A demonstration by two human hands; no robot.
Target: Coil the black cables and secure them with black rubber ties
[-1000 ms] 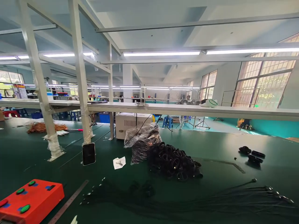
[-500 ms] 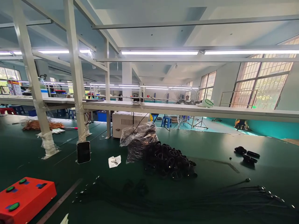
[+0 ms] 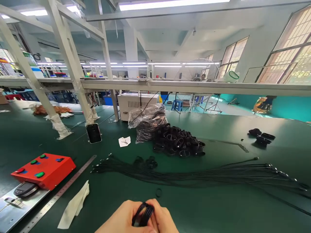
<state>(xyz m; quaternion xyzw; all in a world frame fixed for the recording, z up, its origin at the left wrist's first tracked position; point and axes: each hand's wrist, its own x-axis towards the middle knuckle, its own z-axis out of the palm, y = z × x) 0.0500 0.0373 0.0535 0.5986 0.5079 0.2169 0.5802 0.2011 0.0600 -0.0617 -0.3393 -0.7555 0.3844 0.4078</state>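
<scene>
Low in the middle, my left hand (image 3: 121,218) and my right hand (image 3: 163,217) are closed together around a small coil of black cable (image 3: 145,213). Fingers wrap it from both sides, and its lower part is hidden by them. Just beyond my hands a thin black ring (image 3: 158,193) lies on the green table (image 3: 206,207). Further on, a long bundle of black cables (image 3: 184,176) with shiny metal ends stretches across. Behind the bundle sit a few small black pieces (image 3: 147,162) and a heap of coiled black cables (image 3: 178,140).
At left are a red box with green buttons (image 3: 52,166), a metal ruler (image 3: 60,192) and a pale cloth strip (image 3: 74,205). A phone (image 3: 93,133) leans on a post. A plastic bag (image 3: 149,124) stands behind the heap. Black parts (image 3: 262,139) lie at right.
The view has tilted down, so the table things appear higher. My two hands, out of sight before, now show at the bottom with the coiled cable.
</scene>
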